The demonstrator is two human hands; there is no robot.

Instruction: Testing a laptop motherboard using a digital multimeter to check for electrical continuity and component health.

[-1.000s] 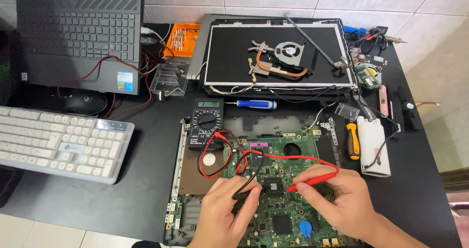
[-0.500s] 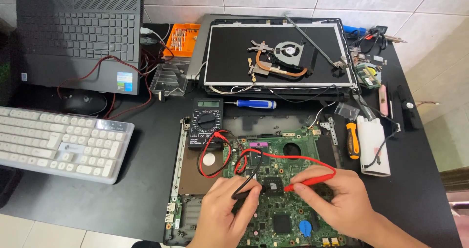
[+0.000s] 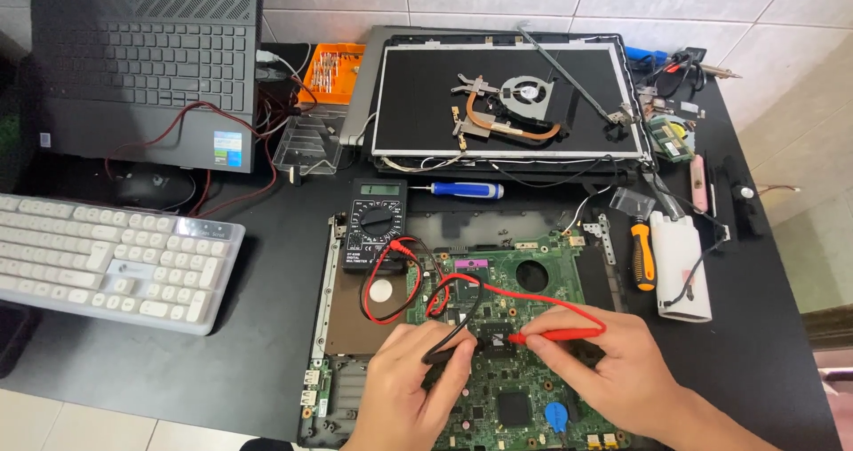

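Black table (image 3: 267,362) against white tiled wall. Green motherboard (image 3: 533,389) in opened laptop base at near edge, centre. Left hand (image 3: 409,398) pinches black probe (image 3: 453,349), tip down on board. Right hand (image 3: 622,371) grips red probe (image 3: 560,335), tip meeting board just beside black one. Red and black leads loop back to black multimeter (image 3: 376,224), touching base's far-left corner. White keyboard (image 3: 107,260) at left edge; blue-handled screwdriver (image 3: 466,190) beside meter; orange-handled screwdriver (image 3: 642,255) right of board.
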